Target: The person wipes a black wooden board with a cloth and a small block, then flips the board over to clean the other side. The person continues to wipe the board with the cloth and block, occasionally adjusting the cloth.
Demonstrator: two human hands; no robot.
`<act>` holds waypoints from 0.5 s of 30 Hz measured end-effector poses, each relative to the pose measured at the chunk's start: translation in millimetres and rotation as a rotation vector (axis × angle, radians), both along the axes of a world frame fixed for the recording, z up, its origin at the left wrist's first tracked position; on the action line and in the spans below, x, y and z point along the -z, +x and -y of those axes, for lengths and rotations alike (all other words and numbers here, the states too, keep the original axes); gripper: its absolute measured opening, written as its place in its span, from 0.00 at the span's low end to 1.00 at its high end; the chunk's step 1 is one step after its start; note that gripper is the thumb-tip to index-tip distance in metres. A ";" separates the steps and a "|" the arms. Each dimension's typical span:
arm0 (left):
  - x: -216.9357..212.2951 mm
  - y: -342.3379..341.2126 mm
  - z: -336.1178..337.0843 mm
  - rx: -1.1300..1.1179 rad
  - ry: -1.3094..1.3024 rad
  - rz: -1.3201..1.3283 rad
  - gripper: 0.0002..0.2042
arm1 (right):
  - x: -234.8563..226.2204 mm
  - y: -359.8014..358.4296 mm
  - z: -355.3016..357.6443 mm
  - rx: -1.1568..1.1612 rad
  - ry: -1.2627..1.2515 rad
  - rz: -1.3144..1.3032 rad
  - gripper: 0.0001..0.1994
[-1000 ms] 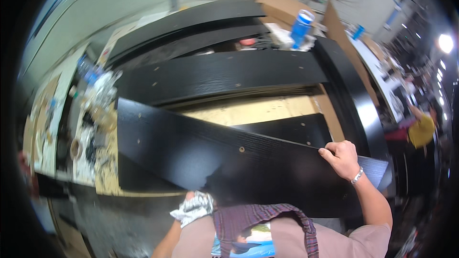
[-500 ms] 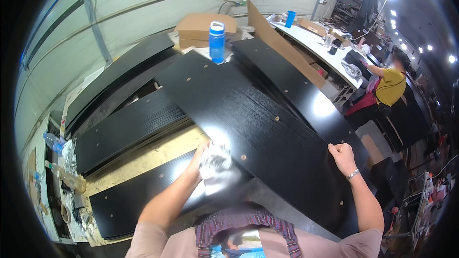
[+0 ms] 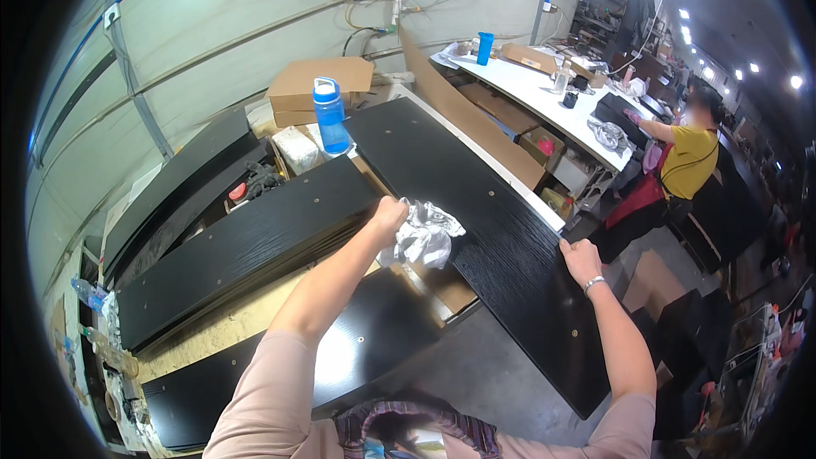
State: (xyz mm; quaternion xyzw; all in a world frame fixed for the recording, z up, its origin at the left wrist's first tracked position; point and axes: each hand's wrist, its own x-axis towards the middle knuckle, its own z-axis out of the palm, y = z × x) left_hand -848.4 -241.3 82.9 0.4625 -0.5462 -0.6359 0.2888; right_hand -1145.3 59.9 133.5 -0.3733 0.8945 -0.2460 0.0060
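Note:
A long black panel (image 3: 501,242) with brass-coloured hole inserts slants from the middle back to the near right. My right hand (image 3: 582,262) is closed on its right edge, thumb on top. My left hand (image 3: 390,214) grips a crumpled white-grey cloth (image 3: 427,236), which hangs over the panel's left edge. Left of that hand lies a stack of similar black panels (image 3: 246,234). Another black panel (image 3: 361,361) lies nearer to me, partly behind my left forearm.
A blue water bottle (image 3: 330,119) stands beside a cardboard box (image 3: 293,89). Upright cardboard (image 3: 476,115) borders a white table (image 3: 527,89). At the right a person in a yellow top (image 3: 690,161) works at that table. Plastic bottles (image 3: 106,348) lie at the left edge.
The black panel has moved back and right and now lies lower, over where another panel was showing. Both hands moved with it, the left still holding the cloth. My view shifted too.

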 end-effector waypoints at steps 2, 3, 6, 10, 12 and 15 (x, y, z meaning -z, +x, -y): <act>7.6 -8.6 14.3 0.008 -0.008 0.063 0.08 | -2.6 -5.0 8.9 -0.032 0.011 -0.040 0.24; 4.8 -14.7 14.1 0.009 0.002 0.079 0.08 | -5.4 -8.0 12.0 -0.045 0.019 -0.063 0.23; -3.5 -25.1 10.4 0.008 -0.023 0.159 0.08 | -9.9 -8.6 9.8 -0.075 0.116 -0.227 0.20; 7.8 -20.1 17.1 0.060 -0.124 0.238 0.10 | -27.8 5.2 21.0 -0.055 0.143 -0.239 0.20; 19.1 -15.1 24.8 0.131 -0.128 0.220 0.13 | 1.3 -6.8 27.9 -0.046 0.192 -0.171 0.23; -6.0 -24.6 3.5 0.214 -0.167 0.266 0.15 | 24.1 -24.6 29.4 0.007 0.290 -0.031 0.27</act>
